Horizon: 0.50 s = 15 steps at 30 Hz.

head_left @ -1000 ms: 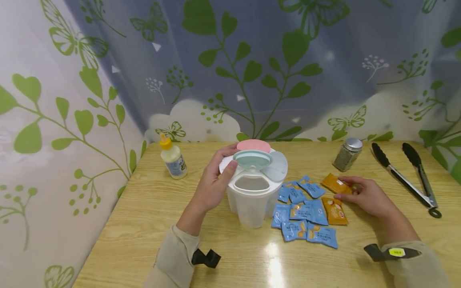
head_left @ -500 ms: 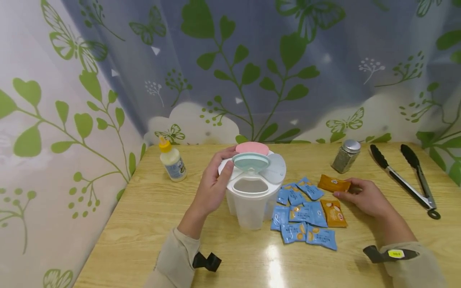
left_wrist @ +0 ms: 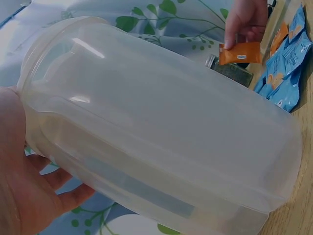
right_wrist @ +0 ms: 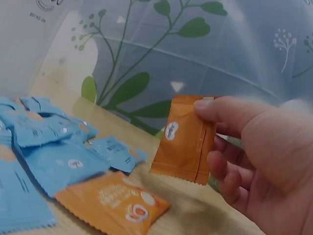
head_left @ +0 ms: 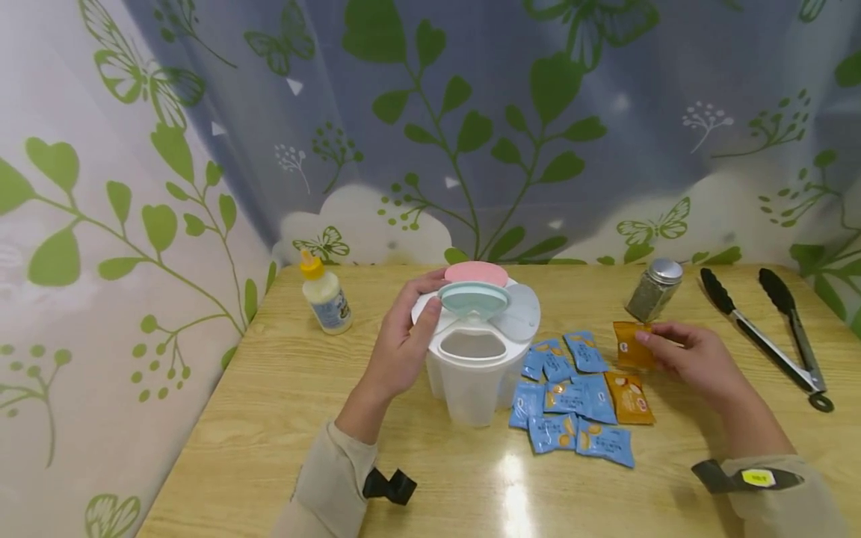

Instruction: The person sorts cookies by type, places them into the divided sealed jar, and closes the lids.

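In the head view my left hand (head_left: 402, 340) grips the white lidded, compartmented storage container (head_left: 471, 392) at its upper left side, thumb over the lid. The teal flap (head_left: 474, 299) is tipped up, leaving the front opening uncovered; the pink flap (head_left: 476, 273) lies at the back. My right hand (head_left: 696, 366) pinches an orange snack packet (right_wrist: 183, 139) between thumb and fingers, raised off the table in the right wrist view. Below it lies another orange packet (right_wrist: 117, 203), beside several blue snack packets (head_left: 572, 396) right of the container.
A glass shaker jar (head_left: 654, 290) with a metal cap stands behind the right hand. Black-tipped tongs (head_left: 773, 340) lie spread at the far right. At the back left stands a small bottle (head_left: 326, 299) with a yellow cap. A patterned curtain (head_left: 430, 134) borders the wooden table (head_left: 282, 418).
My right hand has lifted the orange packet from the table and turned it more upright. The left hand keeps its grip on the container.
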Motion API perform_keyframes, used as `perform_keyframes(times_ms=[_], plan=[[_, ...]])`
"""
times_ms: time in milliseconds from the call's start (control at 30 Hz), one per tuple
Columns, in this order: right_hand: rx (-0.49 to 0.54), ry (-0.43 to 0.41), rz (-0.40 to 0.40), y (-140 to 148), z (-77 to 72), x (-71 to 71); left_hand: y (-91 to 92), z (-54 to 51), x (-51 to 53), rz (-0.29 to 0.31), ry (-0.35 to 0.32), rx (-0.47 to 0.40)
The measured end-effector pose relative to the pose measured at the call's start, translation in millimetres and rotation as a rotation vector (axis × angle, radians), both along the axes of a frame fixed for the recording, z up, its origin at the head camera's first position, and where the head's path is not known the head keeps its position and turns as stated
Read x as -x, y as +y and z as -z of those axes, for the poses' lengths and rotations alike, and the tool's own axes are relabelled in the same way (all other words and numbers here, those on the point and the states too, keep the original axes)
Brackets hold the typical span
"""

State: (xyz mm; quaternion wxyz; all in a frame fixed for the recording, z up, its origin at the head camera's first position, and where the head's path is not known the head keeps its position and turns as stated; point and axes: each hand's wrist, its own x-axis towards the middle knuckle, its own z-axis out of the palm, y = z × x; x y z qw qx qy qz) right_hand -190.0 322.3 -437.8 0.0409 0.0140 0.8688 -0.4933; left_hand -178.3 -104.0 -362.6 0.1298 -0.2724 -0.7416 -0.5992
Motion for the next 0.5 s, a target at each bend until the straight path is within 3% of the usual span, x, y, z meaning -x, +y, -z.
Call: perform_keyframes(times_ms=[400, 500], plan=[[0.321, 0.092, -0.057, -23, -23.6, -3.8, 0.2, 1.1, 2.1, -0.007, 0.028, -0.017], [0.331, 0.098, -0.094, -31, -32.9, -10.1, 0.8, 2.5, 1.4, -0.009, 0.036, -0.015]])
